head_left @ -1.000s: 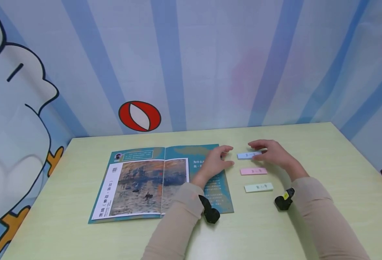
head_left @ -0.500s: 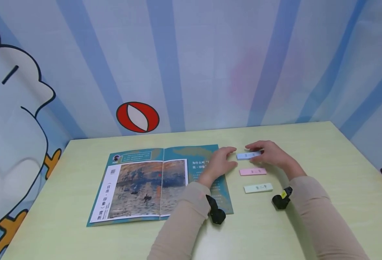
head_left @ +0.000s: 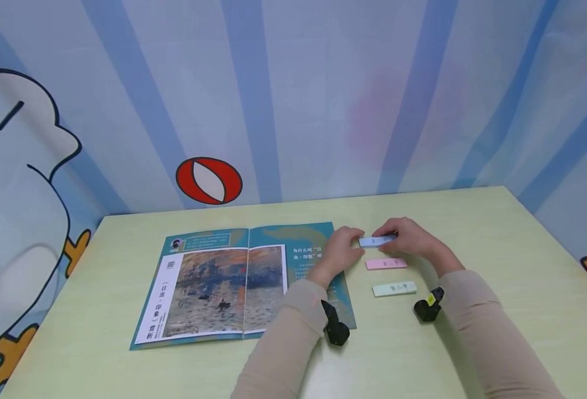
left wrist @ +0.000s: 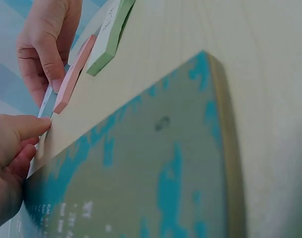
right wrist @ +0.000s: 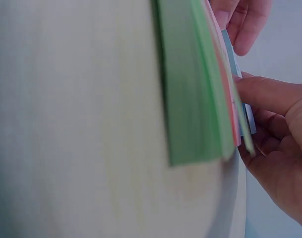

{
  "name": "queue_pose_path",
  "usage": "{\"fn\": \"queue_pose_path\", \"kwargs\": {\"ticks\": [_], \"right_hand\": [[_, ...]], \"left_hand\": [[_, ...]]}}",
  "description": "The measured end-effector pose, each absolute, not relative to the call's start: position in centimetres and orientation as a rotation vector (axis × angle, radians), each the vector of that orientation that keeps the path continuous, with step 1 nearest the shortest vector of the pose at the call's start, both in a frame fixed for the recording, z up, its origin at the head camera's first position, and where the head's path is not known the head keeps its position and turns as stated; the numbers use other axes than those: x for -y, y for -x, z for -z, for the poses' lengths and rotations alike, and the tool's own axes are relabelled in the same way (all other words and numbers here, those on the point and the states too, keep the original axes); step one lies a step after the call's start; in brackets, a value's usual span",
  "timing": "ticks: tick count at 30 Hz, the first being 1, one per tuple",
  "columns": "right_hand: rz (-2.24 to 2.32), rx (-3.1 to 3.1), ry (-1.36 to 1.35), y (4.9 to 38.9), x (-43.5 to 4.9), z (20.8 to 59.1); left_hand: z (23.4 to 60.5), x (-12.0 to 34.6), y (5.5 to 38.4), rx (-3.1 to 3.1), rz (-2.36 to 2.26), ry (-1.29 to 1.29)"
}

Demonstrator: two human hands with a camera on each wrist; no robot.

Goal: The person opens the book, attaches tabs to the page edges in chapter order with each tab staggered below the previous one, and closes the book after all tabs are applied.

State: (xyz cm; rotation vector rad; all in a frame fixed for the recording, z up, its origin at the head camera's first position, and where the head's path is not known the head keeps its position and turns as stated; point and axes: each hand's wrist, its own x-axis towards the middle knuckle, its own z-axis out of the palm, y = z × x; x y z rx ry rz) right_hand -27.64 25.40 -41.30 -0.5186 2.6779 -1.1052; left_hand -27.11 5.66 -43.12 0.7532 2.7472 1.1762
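A slim blue sticky note pad [head_left: 374, 242] with handwriting lies beyond a pink pad [head_left: 386, 264] and a pale green pad [head_left: 394, 288]. My right hand [head_left: 409, 238] pinches the blue pad's right end between thumb and fingers. At the other end, my left hand [head_left: 341, 250] has its thumb and fingertips around the pad's left tip, with its palm over the edge of an open booklet [head_left: 345, 310]. In the right wrist view the green pad [right wrist: 188, 94] shows layered sheets and partly hides the blue pad. The left wrist view has both hands at the blue pad's ends.
The booklet shows a painting [head_left: 208, 293] across its spread, left of the pads. A black wrist camera [head_left: 335, 330] hangs by the left cuff, another [head_left: 428, 307] by the right. The pale table [head_left: 513, 249] ends at a striped cartoon backdrop [head_left: 313, 100].
My right hand's fingers have closed in on the blue pad, which has slid slightly left and nearer the pink one. My left hand has come over to its left end.
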Motion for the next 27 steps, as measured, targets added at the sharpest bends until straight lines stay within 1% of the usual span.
{"fn": "queue_pose_path", "kwargs": {"ticks": [16, 21, 27], "right_hand": [[1.098, -2.681, 0.536, 27.6, -24.7, 40.7], [1.11, -2.697, 0.605, 27.5, -24.5, 40.3], [1.124, -2.707, 0.622, 27.2, -24.3, 39.6]], "left_hand": [[43.1, -5.1, 27.1, -2.734, -1.25, -0.788], [43.0, -4.8, 27.3, -2.699, -1.313, -0.791], [42.6, -4.6, 27.1, -2.693, -1.335, -0.818]]}}
